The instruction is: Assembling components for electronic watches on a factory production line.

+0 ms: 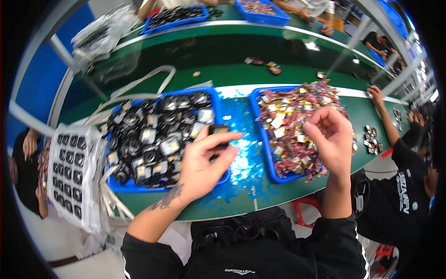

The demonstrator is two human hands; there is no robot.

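Observation:
My left hand [202, 162] is closed on a small black plastic casing [217, 131], at the right side of a blue tray [216, 100]. Black casings [148, 136] with round openings and pale square faces fill that tray. Over a second blue tray [265, 156], my right hand [333, 139] is raised with its fingers curled and the thumb close to them. Whatever it may pinch is too small to make out. Heaped above that tray's rim are small reddish parts [285, 123] with white and yellow bits.
Shiny blue sheeting [246, 162] lies between the trays on the green bench. A white sheet [69, 172] with rows of black parts stands at the left. Loose parts [274, 68] rest beyond the trays; another person's arm [385, 114] reaches in at right, near more parts [371, 139].

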